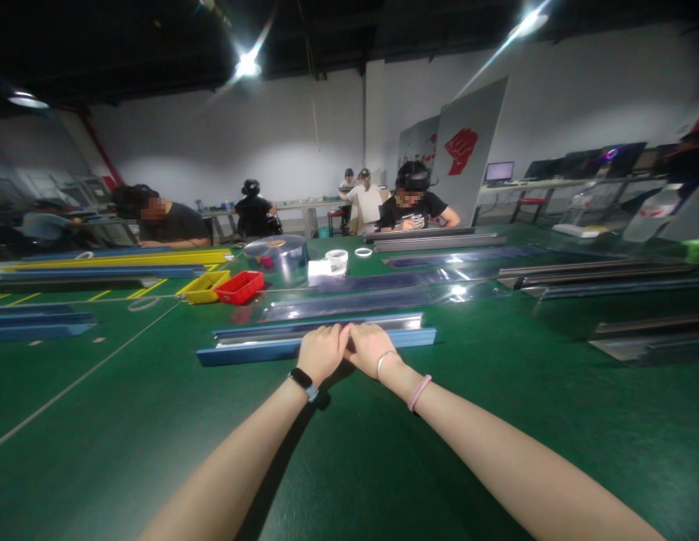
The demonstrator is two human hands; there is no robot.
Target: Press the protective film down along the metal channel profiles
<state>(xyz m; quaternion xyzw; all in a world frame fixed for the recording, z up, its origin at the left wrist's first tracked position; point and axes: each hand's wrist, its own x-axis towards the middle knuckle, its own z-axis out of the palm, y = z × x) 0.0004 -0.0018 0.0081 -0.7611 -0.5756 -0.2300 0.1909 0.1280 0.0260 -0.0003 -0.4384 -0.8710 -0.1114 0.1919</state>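
Note:
A long blue channel-shaped profile [253,353] lies crosswise on the green table [349,451], with a shiny strip along its inside. Around its middle, my left hand [322,352] grips the profile, fingers curled over its far side. My right hand [370,347] grips it just to the right, and the two hands touch at the thumbs and index fingers. Both palms face down, and the fingertips are partly hidden behind the hands. Just beyond the profile lie strips of clear film [349,300].
Yellow bin [204,288] and red bin [240,287] stand beyond, left of a large film roll [277,259]. More blue profiles [39,321] lie left, dark profiles [654,338] right. A white tub [337,261] stands behind the film. A co-worker [414,199] sits opposite.

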